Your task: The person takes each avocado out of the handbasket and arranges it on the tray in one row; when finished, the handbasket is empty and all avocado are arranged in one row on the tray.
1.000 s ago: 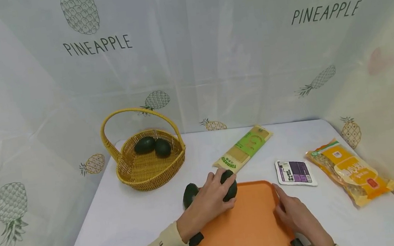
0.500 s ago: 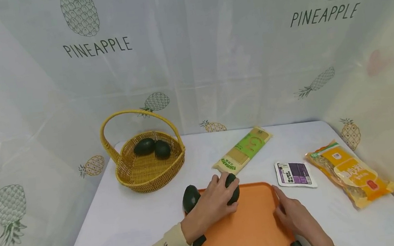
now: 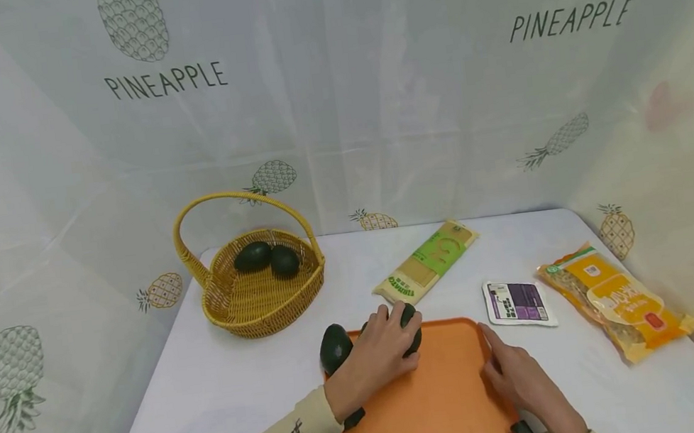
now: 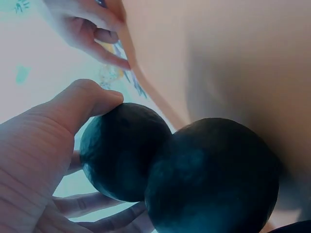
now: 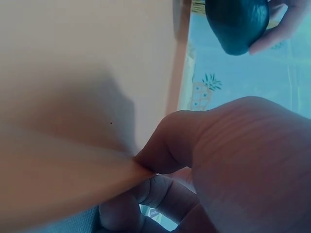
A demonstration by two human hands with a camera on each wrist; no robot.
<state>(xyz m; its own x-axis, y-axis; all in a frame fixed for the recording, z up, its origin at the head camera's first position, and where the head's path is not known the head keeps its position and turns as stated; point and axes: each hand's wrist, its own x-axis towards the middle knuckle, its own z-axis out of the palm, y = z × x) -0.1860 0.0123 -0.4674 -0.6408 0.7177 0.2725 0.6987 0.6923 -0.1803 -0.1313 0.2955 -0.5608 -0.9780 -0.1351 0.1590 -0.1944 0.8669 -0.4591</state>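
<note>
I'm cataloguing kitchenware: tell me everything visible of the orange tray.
The orange tray looks plastic, with rounded corners and a raised rim. It is at the near side of the white table. The right hand pinches its right rim; the left hand hides part of its left. Whether it lies flat is unclear.

The basket (image 3: 263,324) stands at your desk's (image 3: 231,380) far left corner, two avocados (image 3: 252,256) in it. The noodle pack (image 3: 426,262) lies by the far edge, the bag (image 3: 622,303) along the right edge, the packet (image 3: 519,303) just left of it. Before you lies the tray (image 3: 439,402): one avocado (image 3: 335,348) at its far left corner, your right hand (image 3: 522,375) at its right edge.
</note>
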